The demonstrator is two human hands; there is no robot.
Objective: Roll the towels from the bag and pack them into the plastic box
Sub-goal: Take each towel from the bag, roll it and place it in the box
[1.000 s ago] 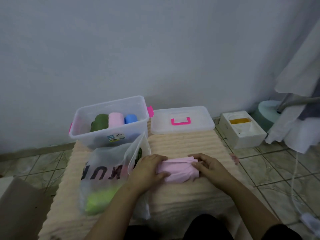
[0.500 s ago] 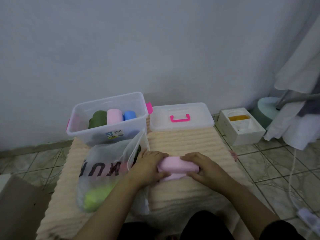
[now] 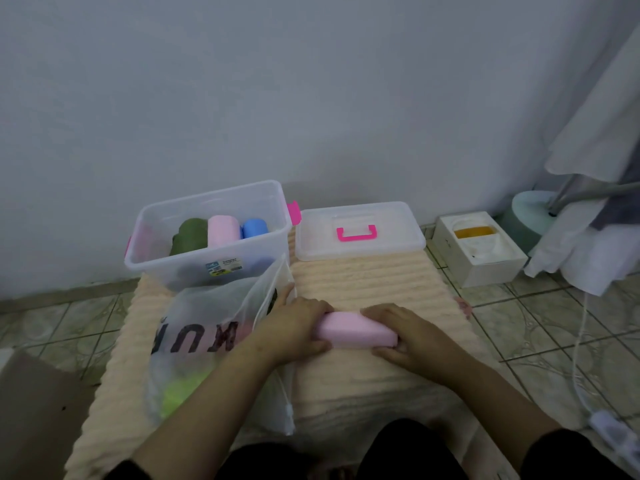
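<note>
Box (image 3: 221, 268), upper left: three rolled towels inside. Pink towel (image 3: 356, 330), centre, nearly rolled, left hand (image 3: 298, 325) and right hand (image 3: 405, 336) fingers clamped on its ends. Bag (image 3: 207, 327), lower left: more towels remaining.

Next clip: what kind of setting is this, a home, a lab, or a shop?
Most likely a room in a home. The person works on a ribbed mat laid on a tiled floor against a bare wall, with white cloth hanging at the right.
</note>
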